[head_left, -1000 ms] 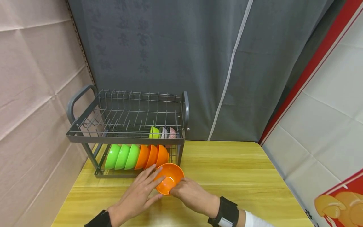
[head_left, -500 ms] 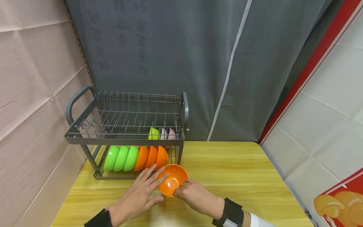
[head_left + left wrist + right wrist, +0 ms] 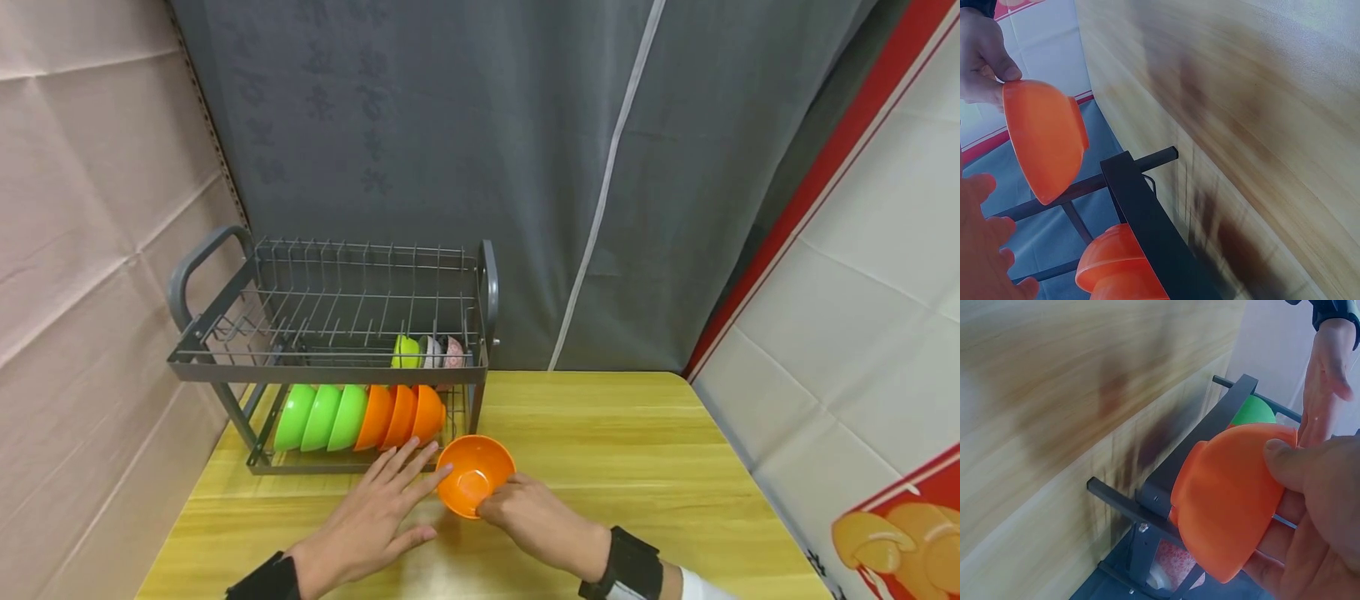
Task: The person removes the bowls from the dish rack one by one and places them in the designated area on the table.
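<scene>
Orange bowl (image 3: 475, 476) gripped, R hand (image 3: 531, 522) | L hand (image 3: 372, 527) flat, relaxed | rack (image 3: 330, 367) edge beside

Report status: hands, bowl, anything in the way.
Right hand grips orange bowl, tilted, just off the rack. Left hand open, fingertips at the bowl's rim. Rack's right post beside the bowl.

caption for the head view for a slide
Right hand holds an orange bowl beside the dish rack; left hand open.
</scene>
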Tool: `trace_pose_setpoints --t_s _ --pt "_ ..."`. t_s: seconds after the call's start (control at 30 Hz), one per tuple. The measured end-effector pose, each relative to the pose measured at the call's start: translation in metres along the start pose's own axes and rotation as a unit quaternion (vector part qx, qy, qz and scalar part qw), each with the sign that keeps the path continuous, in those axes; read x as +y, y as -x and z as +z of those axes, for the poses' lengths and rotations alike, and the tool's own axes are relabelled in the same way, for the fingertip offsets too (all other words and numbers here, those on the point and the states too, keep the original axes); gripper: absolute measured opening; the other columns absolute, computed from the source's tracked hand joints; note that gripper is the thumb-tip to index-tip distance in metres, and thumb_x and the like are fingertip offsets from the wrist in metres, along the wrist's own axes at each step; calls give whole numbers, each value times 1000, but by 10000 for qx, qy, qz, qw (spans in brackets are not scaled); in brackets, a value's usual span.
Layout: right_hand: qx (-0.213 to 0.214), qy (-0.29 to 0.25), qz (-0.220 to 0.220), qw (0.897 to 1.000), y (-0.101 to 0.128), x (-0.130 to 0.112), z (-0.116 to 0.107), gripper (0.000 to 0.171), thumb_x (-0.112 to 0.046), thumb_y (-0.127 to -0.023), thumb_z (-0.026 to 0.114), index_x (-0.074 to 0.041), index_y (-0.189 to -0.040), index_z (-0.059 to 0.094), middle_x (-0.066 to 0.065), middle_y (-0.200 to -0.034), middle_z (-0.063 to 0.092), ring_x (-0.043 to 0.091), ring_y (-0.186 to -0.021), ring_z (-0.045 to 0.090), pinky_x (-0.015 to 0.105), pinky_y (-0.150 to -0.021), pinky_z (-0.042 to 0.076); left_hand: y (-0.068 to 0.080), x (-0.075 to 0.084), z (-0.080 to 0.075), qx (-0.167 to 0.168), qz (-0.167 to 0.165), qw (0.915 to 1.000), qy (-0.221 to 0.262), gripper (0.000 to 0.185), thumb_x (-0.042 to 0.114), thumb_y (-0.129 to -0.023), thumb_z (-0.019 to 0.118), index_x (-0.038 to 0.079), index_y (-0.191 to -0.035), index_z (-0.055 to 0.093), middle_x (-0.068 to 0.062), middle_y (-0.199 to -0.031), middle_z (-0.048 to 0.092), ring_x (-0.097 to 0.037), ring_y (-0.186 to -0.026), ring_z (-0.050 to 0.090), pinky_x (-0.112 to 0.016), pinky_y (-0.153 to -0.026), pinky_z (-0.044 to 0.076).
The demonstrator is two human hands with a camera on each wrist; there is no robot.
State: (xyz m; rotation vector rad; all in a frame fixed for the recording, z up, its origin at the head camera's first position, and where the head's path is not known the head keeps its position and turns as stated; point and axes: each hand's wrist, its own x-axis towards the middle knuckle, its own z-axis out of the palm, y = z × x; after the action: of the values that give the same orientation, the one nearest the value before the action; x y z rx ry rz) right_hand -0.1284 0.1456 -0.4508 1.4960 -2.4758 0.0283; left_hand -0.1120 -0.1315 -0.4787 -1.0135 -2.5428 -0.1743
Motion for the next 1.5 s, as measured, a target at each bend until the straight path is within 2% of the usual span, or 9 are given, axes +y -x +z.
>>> trace_pose_setpoints --t_s 0.37,0.63,0.9,1.1,1.3,1.37,1.43,1.5 --pt "75 -49 374 9993 7 7 0 18 -21 -87 73 -24 -75 61 -15 -66 62 -3 -63 55 18 -68 47 -1 3 -1 -130 -71 9999 21 68 63 -99 46 32 -158 34 -1 -168 26 -32 -153 32 -30 -126 -22" --pt "6 -99 438 9990 11 8 -1 18 -21 -89 72 -24 -75 61 -15 -65 62 -4 -61 52 16 -65 43 -1 3 0 -122 -39 9999 -19 69 63 -99 46 31 -159 32 -1 -168 27 -32 -153 33 -30 -126 -22" --pt "8 -4 583 9983 16 11 2 20 -18 -85 75 -24 -73 59 -14 -64 62 -3 -61 55 20 -67 48 -3 4 0 -118 -4 9999 48 69 63 -99 46 31 -159 33 -3 -169 25 -33 -152 34 -29 -126 -22" --pt "95 4 652 9978 22 14 4 22 -17 -84 75 -24 -73 58 -14 -64 62 -3 -61 55 21 -68 49 -5 6 -1 -291 -41 9995 147 69 64 -99 44 33 -160 31 -4 -169 22 -33 -153 31 -27 -124 -24" --pt "89 48 807 9967 30 18 4 21 -8 -80 76 -23 -76 62 -13 -67 66 -3 -64 59 23 -70 50 -4 7 2 -449 -28 9988 214 69 64 -100 41 32 -161 27 -3 -168 28 -32 -154 31 -26 -124 -24" --pt "149 117 838 9963 33 20 5 21 -7 -79 77 -24 -76 63 -13 -68 67 -2 -65 60 23 -69 50 -5 7 3 -501 -32 9984 269 70 64 -101 41 33 -161 26 -3 -167 30 -31 -154 29 -28 -127 -18" --pt "219 199 849 9959 36 23 6 21 -8 -78 77 -24 -76 64 -13 -68 67 -1 -65 61 23 -68 49 -5 7 3 -520 -22 9983 260 70 64 -100 40 33 -161 25 -3 -167 32 -30 -155 29 -35 -131 -1" --pt "278 290 846 9956 38 25 7 20 -10 -79 77 -24 -75 63 -13 -66 66 0 -64 61 23 -66 48 -5 8 3 -545 -12 9982 229 71 65 -100 39 34 -162 24 -3 -167 31 -30 -155 28 -43 -129 18"
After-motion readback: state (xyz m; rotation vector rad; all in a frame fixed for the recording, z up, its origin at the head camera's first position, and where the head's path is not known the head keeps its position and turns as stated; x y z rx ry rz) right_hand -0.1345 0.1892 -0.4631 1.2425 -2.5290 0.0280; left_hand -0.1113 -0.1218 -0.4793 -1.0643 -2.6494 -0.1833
